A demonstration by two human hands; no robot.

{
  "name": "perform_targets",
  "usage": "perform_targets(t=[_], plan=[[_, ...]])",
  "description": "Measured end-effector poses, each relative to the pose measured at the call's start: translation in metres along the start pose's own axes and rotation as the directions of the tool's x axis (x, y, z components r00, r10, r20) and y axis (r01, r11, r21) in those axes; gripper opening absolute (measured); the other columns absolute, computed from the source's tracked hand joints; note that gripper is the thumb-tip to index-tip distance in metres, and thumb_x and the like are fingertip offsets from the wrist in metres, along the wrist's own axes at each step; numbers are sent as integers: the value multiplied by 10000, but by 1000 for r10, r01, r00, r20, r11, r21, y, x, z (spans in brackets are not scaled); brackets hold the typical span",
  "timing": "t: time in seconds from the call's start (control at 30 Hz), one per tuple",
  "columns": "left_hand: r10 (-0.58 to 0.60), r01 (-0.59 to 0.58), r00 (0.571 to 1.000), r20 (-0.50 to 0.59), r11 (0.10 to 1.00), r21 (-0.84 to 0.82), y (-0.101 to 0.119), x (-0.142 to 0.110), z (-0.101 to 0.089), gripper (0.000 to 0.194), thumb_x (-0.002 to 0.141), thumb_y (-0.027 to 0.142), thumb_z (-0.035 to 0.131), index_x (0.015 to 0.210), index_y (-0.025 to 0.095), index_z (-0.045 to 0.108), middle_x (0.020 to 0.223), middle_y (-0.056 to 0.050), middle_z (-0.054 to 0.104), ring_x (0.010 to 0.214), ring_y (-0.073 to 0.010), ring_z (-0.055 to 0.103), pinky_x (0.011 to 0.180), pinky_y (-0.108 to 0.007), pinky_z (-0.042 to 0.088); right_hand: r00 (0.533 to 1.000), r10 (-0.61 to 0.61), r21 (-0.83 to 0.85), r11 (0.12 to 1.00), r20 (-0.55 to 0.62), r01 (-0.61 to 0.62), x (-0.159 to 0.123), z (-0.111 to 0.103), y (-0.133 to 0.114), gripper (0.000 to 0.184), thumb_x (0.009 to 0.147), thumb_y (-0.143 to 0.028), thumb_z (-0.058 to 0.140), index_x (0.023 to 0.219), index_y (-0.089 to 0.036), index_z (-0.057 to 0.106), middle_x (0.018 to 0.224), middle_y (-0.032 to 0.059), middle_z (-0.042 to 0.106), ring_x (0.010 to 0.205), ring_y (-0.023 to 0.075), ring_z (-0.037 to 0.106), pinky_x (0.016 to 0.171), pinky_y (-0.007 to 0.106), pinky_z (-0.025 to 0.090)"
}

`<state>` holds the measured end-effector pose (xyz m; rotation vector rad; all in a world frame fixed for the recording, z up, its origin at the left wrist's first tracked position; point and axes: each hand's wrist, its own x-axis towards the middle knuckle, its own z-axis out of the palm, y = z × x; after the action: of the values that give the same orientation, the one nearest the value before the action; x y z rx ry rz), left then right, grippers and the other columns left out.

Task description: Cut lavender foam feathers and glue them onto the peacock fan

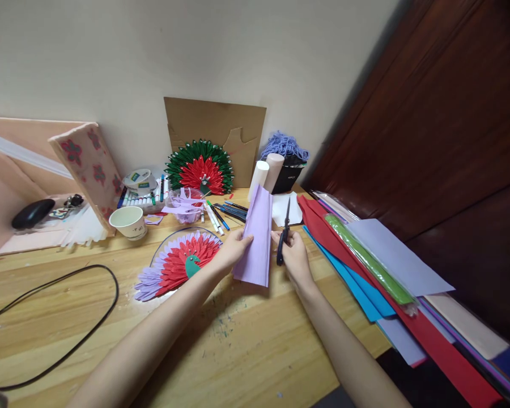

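Note:
My left hand grips the left edge of a folded sheet of lilac crepe paper, held upright above the table. To the right of the paper, my right hand is closed around black-handled scissors, whose blades point away from me. Fingertips of that hand are close to the paper's right edge; I cannot tell if they touch it. Left of the paper lies a fan-shaped paper peacock with red and lilac feathers and a green body.
Behind stands a green and red peacock against a cardboard sheet. A paper cup, markers and a bowl of lilac scraps are at the back left. Coloured paper is piled right; a black cable curves left.

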<state>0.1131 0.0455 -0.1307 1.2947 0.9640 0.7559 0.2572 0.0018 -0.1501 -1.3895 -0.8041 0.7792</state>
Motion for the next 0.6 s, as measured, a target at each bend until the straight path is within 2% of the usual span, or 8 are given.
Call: perform_targets(t=[0.07, 0.13, 0.23, 0.33, 0.43, 0.6], plan=[[11, -11, 1000, -5, 1000, -1, 3, 1, -3, 230, 784, 282, 478, 880, 123, 615, 814, -63, 684, 758, -192, 605, 685, -297, 458, 994, 106, 41, 993, 33, -107, 4, -3, 0, 426, 556, -413, 757, 807, -172, 511, 704, 9, 621, 625, 142, 586, 502, 233, 444], [22, -22, 1000, -2, 1000, 5, 4, 2, -5, 251, 790, 310, 470, 860, 118, 616, 789, -57, 681, 746, -188, 604, 685, -294, 454, 968, 205, 111, 969, 143, -222, 5, -4, -2, 422, 526, -408, 774, 740, -175, 496, 607, -21, 585, 536, 129, 564, 467, 237, 433], [40, -39, 999, -10, 999, 36, 3, 5, -6, 271, 798, 340, 457, 780, 118, 611, 725, -42, 666, 694, -176, 590, 646, -279, 442, 940, 243, 207, 933, 238, -293, 3, -3, -6, 431, 482, -356, 803, 676, -184, 459, 535, -59, 539, 465, 103, 532, 453, 229, 428], [60, -56, 997, -42, 995, 87, 2, 7, -7, 300, 801, 364, 449, 692, 126, 596, 656, -22, 639, 629, -160, 559, 604, -267, 421, 963, 192, 229, 945, 189, -234, 1, -1, -7, 440, 464, -323, 815, 684, -183, 460, 522, -72, 525, 454, 95, 518, 441, 219, 416], [79, -71, 995, -59, 989, 133, 3, 5, -7, 334, 787, 409, 470, 668, 127, 604, 637, -22, 633, 606, -158, 548, 573, -262, 413, 985, 129, 170, 974, 115, -147, 1, -2, -6, 452, 449, -323, 822, 692, -180, 470, 540, -69, 528, 456, 90, 497, 422, 214, 387], [114, -109, 993, -16, 973, 204, 7, -1, -8, 363, 591, 393, 708, 826, 121, 661, 809, -63, 689, 685, -184, 594, 584, -261, 447, 995, 2, 41, 999, 99, -6, 0, -3, -7, 471, 444, -384, 818, 694, -184, 472, 581, -53, 548, 467, 92, 484, 452, 231, 380]])
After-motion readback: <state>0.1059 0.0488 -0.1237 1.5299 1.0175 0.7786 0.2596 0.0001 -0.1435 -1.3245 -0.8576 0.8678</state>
